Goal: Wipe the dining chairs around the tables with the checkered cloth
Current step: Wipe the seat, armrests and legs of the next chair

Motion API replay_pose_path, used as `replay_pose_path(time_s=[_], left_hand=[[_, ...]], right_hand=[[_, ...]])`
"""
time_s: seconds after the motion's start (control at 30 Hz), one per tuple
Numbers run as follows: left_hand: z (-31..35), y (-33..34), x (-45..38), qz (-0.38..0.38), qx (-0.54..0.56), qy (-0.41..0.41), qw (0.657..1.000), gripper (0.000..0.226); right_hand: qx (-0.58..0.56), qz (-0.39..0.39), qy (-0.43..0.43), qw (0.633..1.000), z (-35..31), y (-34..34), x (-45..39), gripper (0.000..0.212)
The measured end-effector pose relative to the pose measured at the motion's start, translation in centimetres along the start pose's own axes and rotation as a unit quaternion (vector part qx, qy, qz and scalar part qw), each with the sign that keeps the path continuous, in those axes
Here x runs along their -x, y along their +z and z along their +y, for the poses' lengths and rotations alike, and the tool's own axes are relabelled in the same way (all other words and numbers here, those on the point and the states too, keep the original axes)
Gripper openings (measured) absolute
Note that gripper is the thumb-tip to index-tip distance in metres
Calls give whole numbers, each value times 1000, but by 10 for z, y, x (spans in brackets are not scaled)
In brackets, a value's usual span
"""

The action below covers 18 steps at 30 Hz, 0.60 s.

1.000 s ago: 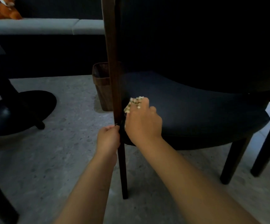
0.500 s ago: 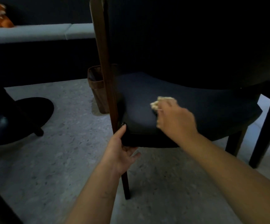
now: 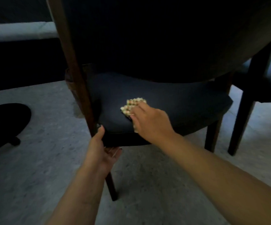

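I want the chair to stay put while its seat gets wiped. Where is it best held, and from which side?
Probably at the near left corner of the chair, where the wooden leg meets the seat: the edge gives a thumb-over, fingers-under grip. Come from the front and below, as the left hand does, clear of the checkered cloth.

A single head-worn wide-angle view looks forward and steeply down from close behind a dining chair. The chair's seat fills the centre; both forearms enter from the near edge; grey floor spreads left.
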<state>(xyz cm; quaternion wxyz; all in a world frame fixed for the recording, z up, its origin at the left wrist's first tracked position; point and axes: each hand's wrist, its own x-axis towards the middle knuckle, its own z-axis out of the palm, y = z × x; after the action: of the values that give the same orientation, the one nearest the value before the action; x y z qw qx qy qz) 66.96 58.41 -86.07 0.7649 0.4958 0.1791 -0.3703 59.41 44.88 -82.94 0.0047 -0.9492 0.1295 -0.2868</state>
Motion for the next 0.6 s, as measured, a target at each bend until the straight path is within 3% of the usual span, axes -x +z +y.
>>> replay_pose_path(time_s=[0.3,0.43,0.6], left_hand=[[-1,-1,-5,17,-20,-3,1000,39],[-4,1,-1,16,-29,17,999,38],[-4,-1,1,10,-52,27,998,39]], right_hand=[[-5,67,51,996,143,-31,35,14],[-13,59,91,994,187,-34,40,15],[-3,69,219,973,238,-41,47,22]])
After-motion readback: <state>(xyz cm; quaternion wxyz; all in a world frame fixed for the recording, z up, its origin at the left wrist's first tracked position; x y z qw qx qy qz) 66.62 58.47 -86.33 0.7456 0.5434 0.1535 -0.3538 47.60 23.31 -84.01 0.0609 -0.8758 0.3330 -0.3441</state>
